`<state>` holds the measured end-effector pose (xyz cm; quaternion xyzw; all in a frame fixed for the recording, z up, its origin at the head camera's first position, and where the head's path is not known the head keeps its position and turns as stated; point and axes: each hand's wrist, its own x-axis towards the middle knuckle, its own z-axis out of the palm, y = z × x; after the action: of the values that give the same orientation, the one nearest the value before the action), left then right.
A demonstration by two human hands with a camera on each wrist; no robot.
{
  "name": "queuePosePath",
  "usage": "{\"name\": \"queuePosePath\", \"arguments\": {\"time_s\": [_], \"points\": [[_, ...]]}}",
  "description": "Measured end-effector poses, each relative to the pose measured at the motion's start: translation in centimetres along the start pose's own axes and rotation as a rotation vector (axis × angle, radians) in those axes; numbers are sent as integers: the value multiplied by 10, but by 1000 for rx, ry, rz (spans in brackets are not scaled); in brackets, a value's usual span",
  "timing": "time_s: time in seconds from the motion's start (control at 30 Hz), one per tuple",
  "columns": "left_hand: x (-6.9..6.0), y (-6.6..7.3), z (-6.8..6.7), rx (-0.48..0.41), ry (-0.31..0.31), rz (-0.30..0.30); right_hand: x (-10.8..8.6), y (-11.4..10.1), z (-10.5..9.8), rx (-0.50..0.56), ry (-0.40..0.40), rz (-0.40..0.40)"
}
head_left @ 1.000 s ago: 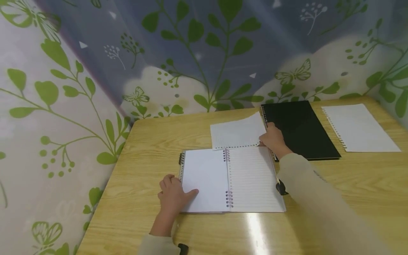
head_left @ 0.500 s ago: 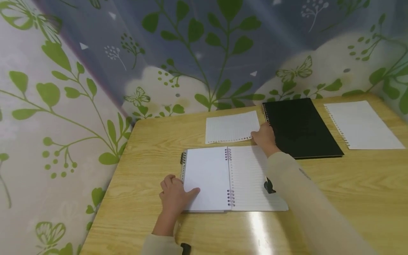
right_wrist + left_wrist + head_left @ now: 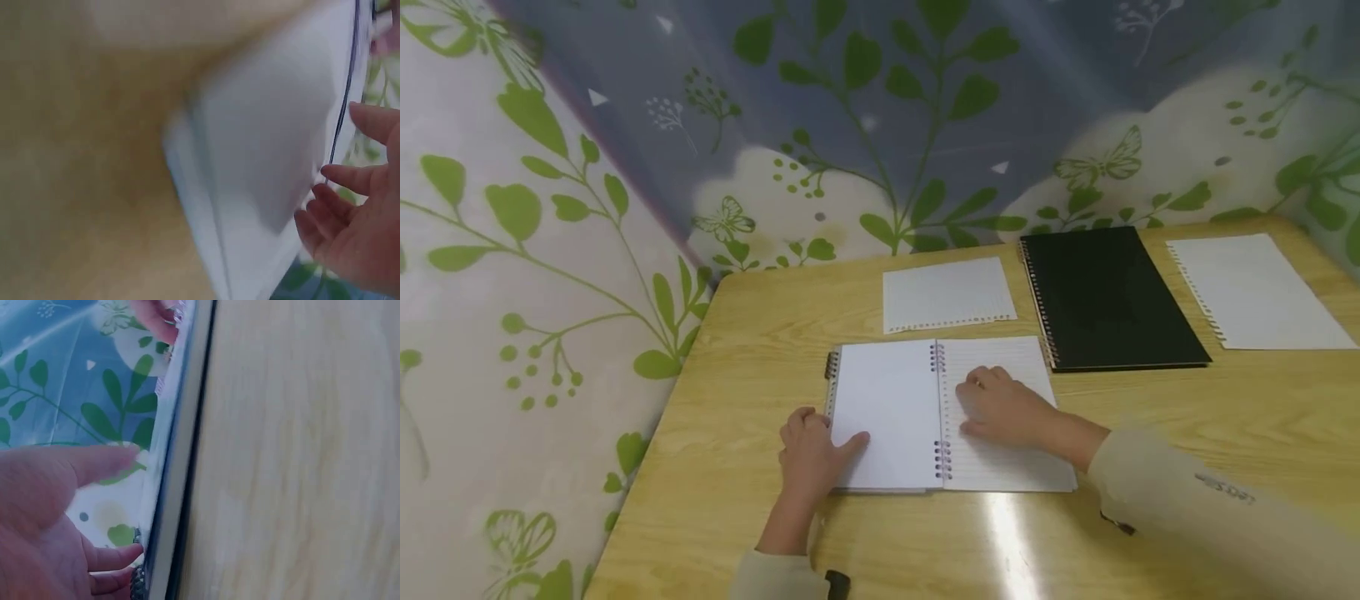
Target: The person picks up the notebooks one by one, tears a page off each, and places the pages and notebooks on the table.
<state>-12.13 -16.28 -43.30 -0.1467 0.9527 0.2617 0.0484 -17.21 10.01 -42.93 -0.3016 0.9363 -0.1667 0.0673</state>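
A spiral notebook (image 3: 887, 417) lies spread on the table, a blank page at left and a lined page (image 3: 1000, 475) at right. My left hand (image 3: 811, 458) rests on its left edge, thumb on the blank page; the left wrist view shows that hand (image 3: 56, 512) beside the notebook's side (image 3: 178, 487). My right hand (image 3: 1011, 410) is over the lined page near the rings, fingers loosely bent, holding nothing. In the right wrist view its fingers (image 3: 337, 181) are at the page (image 3: 262, 137); contact is uncertain. A loose lined sheet (image 3: 947, 293) lies behind the notebook.
A black spiral-bound book (image 3: 1105, 300) lies at the back right, with another torn-edged white sheet (image 3: 1258, 292) to its right. The wooden table (image 3: 722, 375) meets a patterned wall (image 3: 820, 192) at the back.
My right hand has let go of the loose lined sheet and moved down over the lined page. That sheet was shifted back from the notebook. My left hand has stayed in place.
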Motion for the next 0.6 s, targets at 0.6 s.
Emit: {"name": "queuePosePath", "arguments": {"time_s": [0.6], "points": [[6, 25, -41, -504, -137, -11, -19, -22, 14, 78, -96, 40]]}}
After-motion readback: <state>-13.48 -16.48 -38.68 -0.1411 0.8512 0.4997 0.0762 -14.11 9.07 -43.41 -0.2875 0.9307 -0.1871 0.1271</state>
